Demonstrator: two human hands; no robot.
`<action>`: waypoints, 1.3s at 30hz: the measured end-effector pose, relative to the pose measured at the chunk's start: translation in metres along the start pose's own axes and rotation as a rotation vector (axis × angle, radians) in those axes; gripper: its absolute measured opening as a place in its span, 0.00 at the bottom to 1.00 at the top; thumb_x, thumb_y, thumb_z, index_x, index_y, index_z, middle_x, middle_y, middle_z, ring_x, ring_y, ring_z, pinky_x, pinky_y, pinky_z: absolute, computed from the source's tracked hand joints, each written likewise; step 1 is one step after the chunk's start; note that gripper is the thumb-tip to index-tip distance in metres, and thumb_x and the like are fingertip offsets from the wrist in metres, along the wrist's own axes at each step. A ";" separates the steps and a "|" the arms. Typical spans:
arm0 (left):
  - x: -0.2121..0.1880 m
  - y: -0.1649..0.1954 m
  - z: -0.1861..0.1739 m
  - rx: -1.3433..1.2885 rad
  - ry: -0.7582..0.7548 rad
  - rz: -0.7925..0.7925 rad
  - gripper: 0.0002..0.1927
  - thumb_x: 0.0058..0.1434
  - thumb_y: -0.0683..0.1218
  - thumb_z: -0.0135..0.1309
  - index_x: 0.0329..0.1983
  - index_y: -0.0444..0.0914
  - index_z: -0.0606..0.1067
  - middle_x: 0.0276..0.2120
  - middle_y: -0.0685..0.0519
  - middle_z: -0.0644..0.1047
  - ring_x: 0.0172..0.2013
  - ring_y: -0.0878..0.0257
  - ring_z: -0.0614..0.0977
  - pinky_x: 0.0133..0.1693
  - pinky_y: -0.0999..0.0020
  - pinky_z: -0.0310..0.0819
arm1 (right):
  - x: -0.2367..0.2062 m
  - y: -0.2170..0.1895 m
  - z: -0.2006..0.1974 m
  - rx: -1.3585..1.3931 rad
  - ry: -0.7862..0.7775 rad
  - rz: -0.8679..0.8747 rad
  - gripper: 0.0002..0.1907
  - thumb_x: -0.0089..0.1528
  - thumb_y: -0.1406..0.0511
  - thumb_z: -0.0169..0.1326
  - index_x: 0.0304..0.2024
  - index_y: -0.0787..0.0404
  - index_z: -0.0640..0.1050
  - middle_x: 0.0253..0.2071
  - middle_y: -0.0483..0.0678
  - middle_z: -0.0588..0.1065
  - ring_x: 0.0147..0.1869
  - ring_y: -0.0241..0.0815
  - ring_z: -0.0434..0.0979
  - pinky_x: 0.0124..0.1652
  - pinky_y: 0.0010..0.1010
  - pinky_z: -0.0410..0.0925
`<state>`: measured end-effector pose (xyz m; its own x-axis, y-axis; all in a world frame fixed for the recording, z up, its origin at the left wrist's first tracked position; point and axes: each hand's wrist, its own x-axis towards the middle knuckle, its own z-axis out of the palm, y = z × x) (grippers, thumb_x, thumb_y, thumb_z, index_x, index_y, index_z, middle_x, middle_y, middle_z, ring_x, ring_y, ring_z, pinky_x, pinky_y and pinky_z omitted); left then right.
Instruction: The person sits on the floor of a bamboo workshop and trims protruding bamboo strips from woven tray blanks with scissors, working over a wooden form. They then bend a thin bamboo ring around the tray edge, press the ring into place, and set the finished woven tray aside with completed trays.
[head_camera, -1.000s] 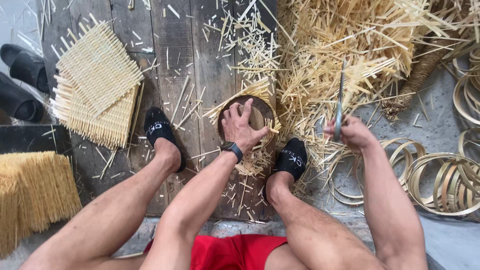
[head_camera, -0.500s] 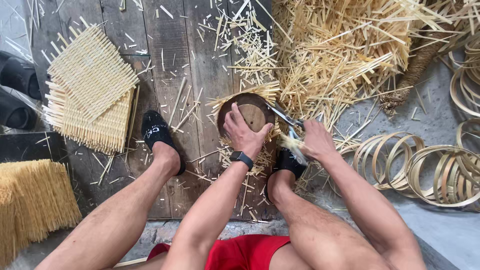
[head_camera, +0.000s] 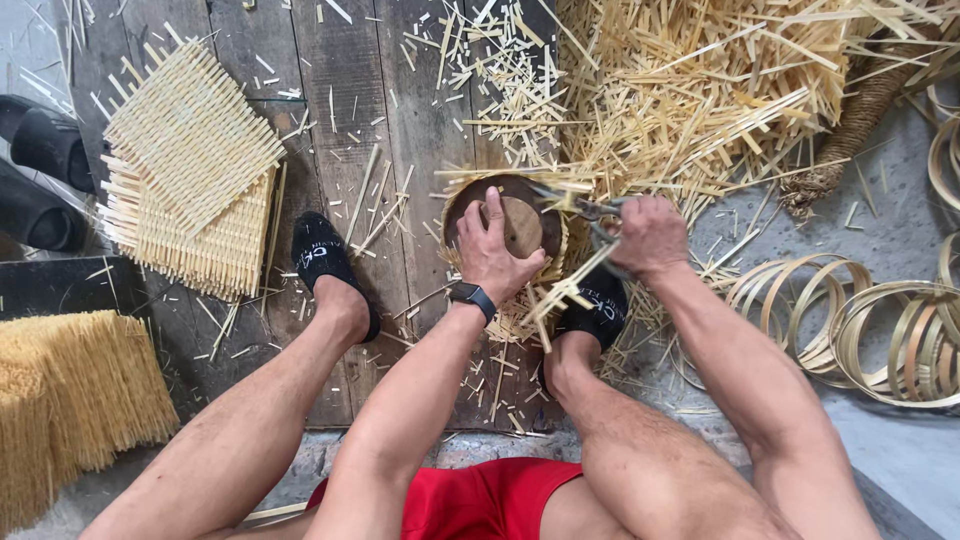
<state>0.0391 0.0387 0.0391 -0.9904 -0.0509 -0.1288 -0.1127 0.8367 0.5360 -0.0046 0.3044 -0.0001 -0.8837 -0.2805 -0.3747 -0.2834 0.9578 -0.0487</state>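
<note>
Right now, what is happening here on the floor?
A seated person presses the left hand on a round wooden mould with woven bamboo under it. The right hand holds scissors at its rim, among the projecting strips. Woven mats lie to the left, bamboo hoops to the right.

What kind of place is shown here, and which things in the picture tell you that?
Probably a small bamboo-weaving workshop, worked on the floor. Woven strip mats lie on the wooden planks, a heap of cut bamboo strips sits ahead, and coiled bamboo hoops lie on the right.
</note>
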 end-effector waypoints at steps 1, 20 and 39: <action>0.001 -0.003 -0.001 0.011 -0.021 0.035 0.65 0.38 0.57 0.74 0.75 0.38 0.50 0.61 0.32 0.61 0.59 0.35 0.65 0.60 0.45 0.63 | -0.001 0.005 0.000 0.005 0.057 -0.032 0.21 0.71 0.50 0.49 0.37 0.61 0.74 0.32 0.50 0.71 0.34 0.42 0.70 0.33 0.35 0.68; 0.024 -0.010 -0.053 0.158 -0.502 0.439 0.59 0.32 0.53 0.70 0.71 0.46 0.58 0.64 0.42 0.64 0.65 0.42 0.64 0.68 0.47 0.51 | 0.034 -0.008 -0.005 -0.088 0.369 -0.219 0.09 0.49 0.65 0.52 0.29 0.64 0.75 0.27 0.54 0.73 0.32 0.46 0.73 0.34 0.34 0.71; -0.003 -0.013 -0.027 0.204 -0.292 0.416 0.52 0.41 0.53 0.68 0.72 0.45 0.61 0.65 0.45 0.62 0.66 0.41 0.57 0.65 0.42 0.48 | 0.019 0.021 -0.009 0.059 -0.061 -0.020 0.20 0.75 0.53 0.44 0.39 0.61 0.74 0.32 0.53 0.74 0.36 0.45 0.74 0.36 0.36 0.68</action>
<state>0.0413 0.0139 0.0549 -0.8810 0.4366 -0.1824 0.3309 0.8440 0.4221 -0.0304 0.3185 0.0007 -0.8533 -0.2970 -0.4286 -0.2766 0.9546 -0.1107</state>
